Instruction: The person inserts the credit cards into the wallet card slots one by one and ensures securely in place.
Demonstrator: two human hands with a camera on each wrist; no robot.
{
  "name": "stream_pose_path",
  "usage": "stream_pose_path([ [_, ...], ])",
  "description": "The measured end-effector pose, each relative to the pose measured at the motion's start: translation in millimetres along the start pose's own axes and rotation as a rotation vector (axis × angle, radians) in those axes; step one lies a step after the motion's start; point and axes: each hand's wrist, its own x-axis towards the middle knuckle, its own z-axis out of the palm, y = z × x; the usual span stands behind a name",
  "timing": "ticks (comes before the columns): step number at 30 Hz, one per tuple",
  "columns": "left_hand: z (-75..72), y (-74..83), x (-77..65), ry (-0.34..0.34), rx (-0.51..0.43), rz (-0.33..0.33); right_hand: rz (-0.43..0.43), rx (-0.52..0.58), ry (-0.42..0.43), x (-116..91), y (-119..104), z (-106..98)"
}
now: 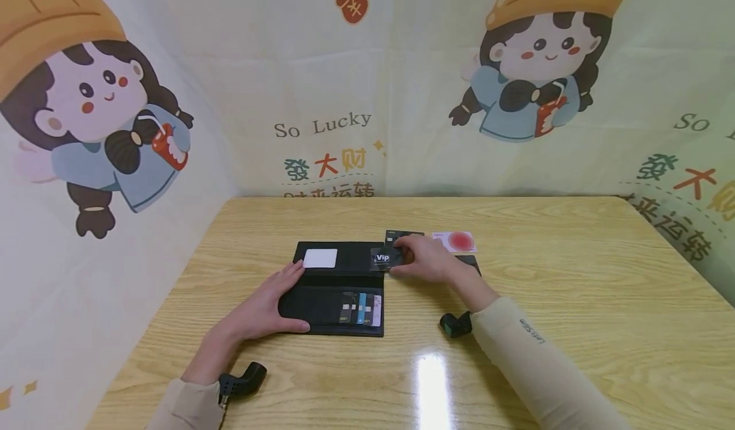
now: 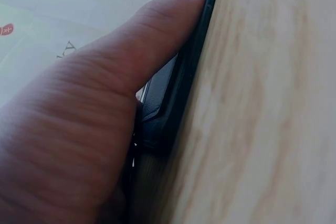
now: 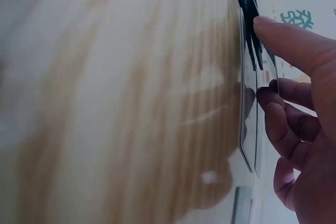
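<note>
A black wallet (image 1: 321, 296) lies spread out on the wooden table, with several cards fanned in its near half and a white card (image 1: 320, 258) in the far half's left side. My left hand (image 1: 258, 305) rests on the wallet's left edge with extended fingers; the thumb (image 2: 163, 22) presses along its near edge in the left wrist view. At the far half's right side, my right hand (image 1: 427, 258) pinches a black Vip card (image 1: 381, 259) by its right end. How far that card sits in a slot cannot be told. In the right wrist view the fingers (image 3: 289, 129) are bent behind the card.
Beyond the right hand lie a dark card (image 1: 402, 233) and a pink-and-white card (image 1: 461, 242) with a red circle. Another dark card (image 1: 469, 261) is partly hidden by the right wrist. A patterned cloth (image 1: 413, 98) hangs behind the table (image 1: 563, 277).
</note>
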Motion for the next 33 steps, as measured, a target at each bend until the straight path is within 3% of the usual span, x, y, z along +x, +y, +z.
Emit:
stream_pose_path([
  [6,-0.3,0.0,-0.1,-0.001,-0.004,-0.007,0.025,0.012,-0.015,-6,6,-3],
  [14,-0.3,0.8,-0.9,0.007,-0.004,-0.002,-0.015,0.021,-0.025,-7,13,-4],
  [20,0.7,1.4,-0.1,0.015,0.002,0.009,0.012,0.010,-0.027,-4,7,-2],
  [33,-0.8,3.8,-1.2,0.001,0.002,-0.009,-0.029,-0.098,-0.048,12,-9,5],
])
